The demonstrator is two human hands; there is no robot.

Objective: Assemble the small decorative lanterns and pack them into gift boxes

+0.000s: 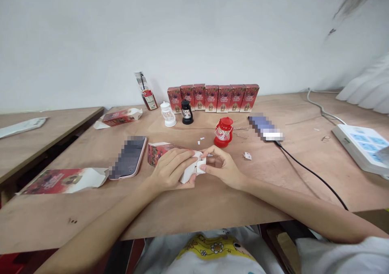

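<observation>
My left hand is wrapped over a small red printed carton that lies on its side on the wooden table. My right hand pinches the carton's white end flap between thumb and fingers. A red toy lantern stands just behind my hands. Farther back a white lantern and a black lantern stand in front of a row of several upright red cartons.
A phone in a pink case lies left of my hands, with a flattened carton beyond it and another farther back. A second phone with a black cable lies right. A white power strip sits far right.
</observation>
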